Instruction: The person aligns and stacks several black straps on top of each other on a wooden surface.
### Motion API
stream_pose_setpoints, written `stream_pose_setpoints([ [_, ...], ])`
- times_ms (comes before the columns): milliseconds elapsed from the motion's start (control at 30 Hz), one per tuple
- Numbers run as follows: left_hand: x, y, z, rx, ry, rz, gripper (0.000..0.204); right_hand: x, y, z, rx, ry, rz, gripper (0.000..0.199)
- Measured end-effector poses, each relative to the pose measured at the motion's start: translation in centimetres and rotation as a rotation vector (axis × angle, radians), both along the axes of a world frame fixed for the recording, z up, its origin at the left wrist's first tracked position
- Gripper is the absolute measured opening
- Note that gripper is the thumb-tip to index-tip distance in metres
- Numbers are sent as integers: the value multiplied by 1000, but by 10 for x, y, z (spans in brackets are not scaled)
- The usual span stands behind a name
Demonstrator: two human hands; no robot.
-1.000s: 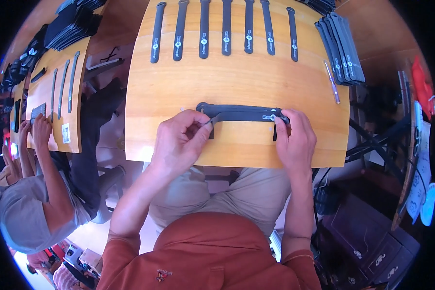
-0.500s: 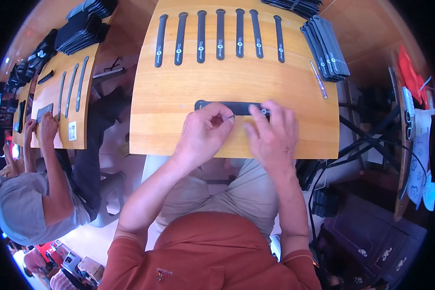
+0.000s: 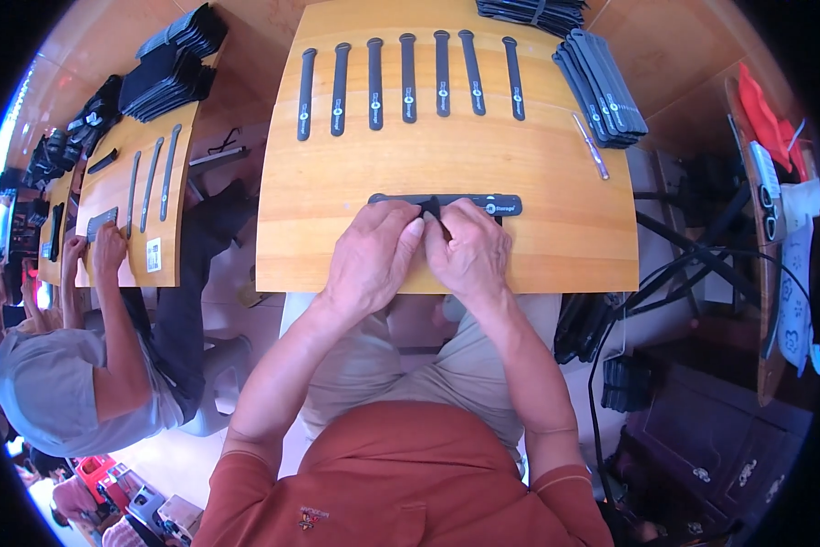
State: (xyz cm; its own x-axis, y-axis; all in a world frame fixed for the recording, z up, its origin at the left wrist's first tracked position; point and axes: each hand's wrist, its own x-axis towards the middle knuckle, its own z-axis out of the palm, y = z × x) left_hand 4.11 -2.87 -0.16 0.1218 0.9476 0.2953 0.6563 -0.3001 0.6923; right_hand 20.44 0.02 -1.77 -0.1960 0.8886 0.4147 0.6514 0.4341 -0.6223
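A dark grey strap (image 3: 508, 202) with pale printing lies crosswise on the table, just beyond my hands. My left hand (image 3: 372, 255) and my right hand (image 3: 469, 251) meet over its near edge. Their thumbs and fingers pinch a small black fabric strip (image 3: 431, 206), which rises in a fold between them. How far that strip runs under my fingers, and whether it joins the strap, is hidden. Farther up the table, several like straps (image 3: 408, 82) lie side by side, each pointing away from me.
At the far right is a stack of grey straps (image 3: 602, 87), with a slim screwdriver-like tool (image 3: 591, 146) nearer me. A black bundle (image 3: 536, 13) lies at the back edge. On the left, another person's hand (image 3: 109, 248) works at a separate table (image 3: 168, 264).
My right hand has moved left from the strap's printed end to join my left hand. Both now grip the black strip, which stands up more. The view has shifted slightly.
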Motion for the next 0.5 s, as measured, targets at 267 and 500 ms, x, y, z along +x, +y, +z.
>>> stream_pose_setpoints([
  [267, 13, 1, 7, 31, 340, -30, 33, 36, 9, -6, -107, 27, -276, 22],
  [500, 13, 2, 1, 99, 404, -39, 40, 138, 20, -12, -177, 363, -532, 26],
])
